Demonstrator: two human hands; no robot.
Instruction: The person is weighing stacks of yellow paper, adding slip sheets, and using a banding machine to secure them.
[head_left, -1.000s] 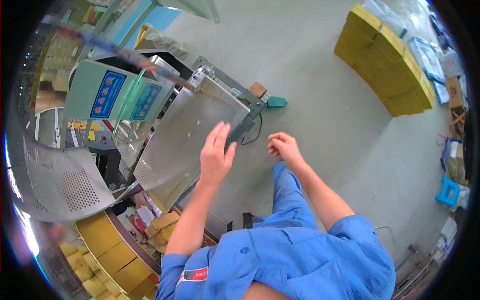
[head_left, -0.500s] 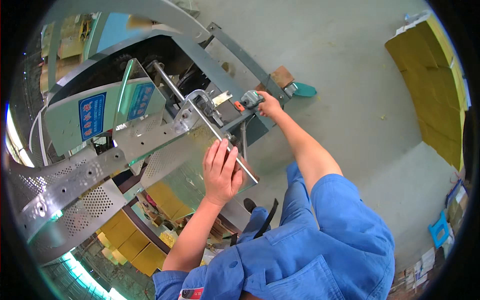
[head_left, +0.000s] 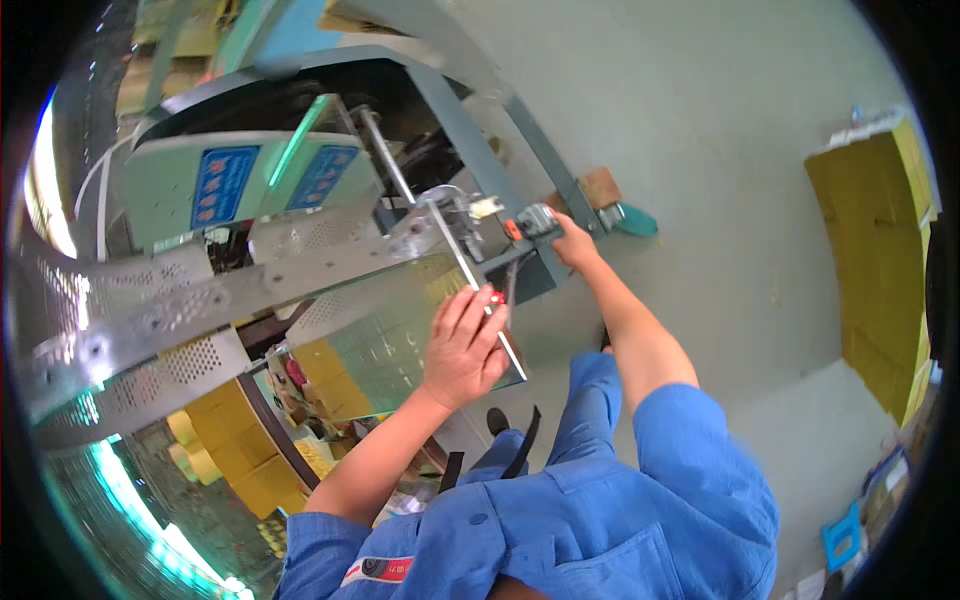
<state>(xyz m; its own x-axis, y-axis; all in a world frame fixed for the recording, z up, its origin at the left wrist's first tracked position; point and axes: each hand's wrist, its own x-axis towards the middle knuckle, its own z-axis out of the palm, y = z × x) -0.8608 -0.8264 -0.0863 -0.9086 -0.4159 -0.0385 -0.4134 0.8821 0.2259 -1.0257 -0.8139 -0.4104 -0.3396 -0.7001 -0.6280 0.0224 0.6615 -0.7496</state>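
Note:
My left hand [head_left: 463, 348] lies on a clear glass panel [head_left: 375, 340]. Its fingers are stretched out and their tips reach the panel's bright straight edge [head_left: 455, 243]. A small red glow [head_left: 497, 298] shows beside those fingertips. Farther right, my right hand [head_left: 573, 243] is closed round a grey handheld tool [head_left: 537, 221] with an orange front end; its exact kind is unclear. That tool points left, toward a metal clamp-like fitting [head_left: 462, 215] on the machine, with a gap between them. Motion blurs parts of the picture.
A curved perforated metal frame [head_left: 185, 300] runs along the left. Behind it stand a panel with blue labels [head_left: 222, 185] and a grey machine frame [head_left: 470, 150]. A teal-covered foot [head_left: 637, 220] sticks out past my right hand. Folded yellow-brown cardboard [head_left: 875, 270] stands far right.
The whole view has shifted, so machine and hands appear farther right and lower. A red glow now shows by my left fingertips. Both hands keep much the same places on their things.

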